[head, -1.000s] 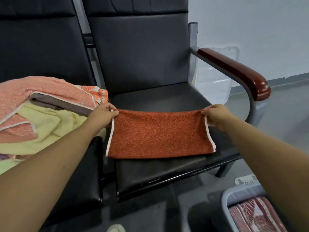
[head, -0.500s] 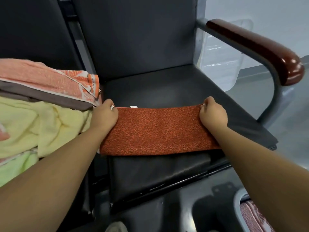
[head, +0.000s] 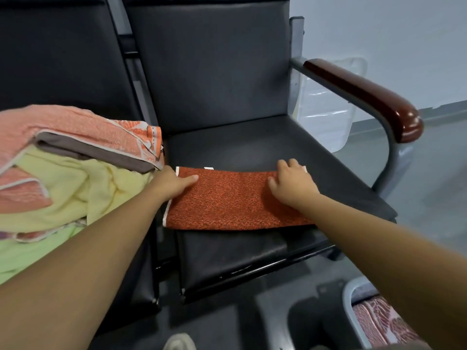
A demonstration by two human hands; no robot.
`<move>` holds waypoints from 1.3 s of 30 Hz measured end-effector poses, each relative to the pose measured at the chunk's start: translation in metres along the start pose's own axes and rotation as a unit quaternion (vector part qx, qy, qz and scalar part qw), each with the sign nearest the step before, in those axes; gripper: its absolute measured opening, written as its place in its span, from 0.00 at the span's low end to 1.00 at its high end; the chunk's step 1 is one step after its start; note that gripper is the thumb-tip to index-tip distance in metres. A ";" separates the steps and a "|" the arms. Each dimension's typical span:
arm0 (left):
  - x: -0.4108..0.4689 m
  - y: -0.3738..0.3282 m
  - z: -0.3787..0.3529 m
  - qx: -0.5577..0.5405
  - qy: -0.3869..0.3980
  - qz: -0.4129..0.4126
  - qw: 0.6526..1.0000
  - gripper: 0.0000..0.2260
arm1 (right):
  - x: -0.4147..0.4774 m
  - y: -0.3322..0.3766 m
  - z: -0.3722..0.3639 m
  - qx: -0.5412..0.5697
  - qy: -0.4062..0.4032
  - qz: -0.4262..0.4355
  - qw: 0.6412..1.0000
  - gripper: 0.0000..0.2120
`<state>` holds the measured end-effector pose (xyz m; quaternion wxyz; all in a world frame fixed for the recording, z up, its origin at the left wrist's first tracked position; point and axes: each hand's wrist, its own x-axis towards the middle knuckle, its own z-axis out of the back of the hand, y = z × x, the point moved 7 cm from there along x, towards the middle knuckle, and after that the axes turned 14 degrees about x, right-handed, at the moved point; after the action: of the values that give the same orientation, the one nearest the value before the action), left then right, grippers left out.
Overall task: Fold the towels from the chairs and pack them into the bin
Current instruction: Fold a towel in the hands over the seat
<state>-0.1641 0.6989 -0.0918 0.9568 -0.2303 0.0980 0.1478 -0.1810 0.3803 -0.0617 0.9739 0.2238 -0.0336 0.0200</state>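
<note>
One orange towel on chair seat — left hand, right hand press, fingers relaxed; grey floor.

left grip: flat, palm down | right grip: palm down, apparently splayed

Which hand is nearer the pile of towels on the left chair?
Left. The left hand rests on the orange towel's left end beside the pile; the right hand rests on its far end.

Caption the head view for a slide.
Left hand and right hand rest on a folded orange towel on the chair seat beside piled towels.
</note>
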 end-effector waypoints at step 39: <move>-0.121 -0.099 -0.008 0.090 -0.065 -0.333 0.936 0.12 | -0.051 0.028 -0.044 0.505 0.110 -0.177 0.837 0.07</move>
<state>-0.2461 0.5827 -0.0268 0.9723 -0.1522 -0.0337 -0.1743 -0.2311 0.4233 -0.0929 0.7095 0.6833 0.1291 -0.1143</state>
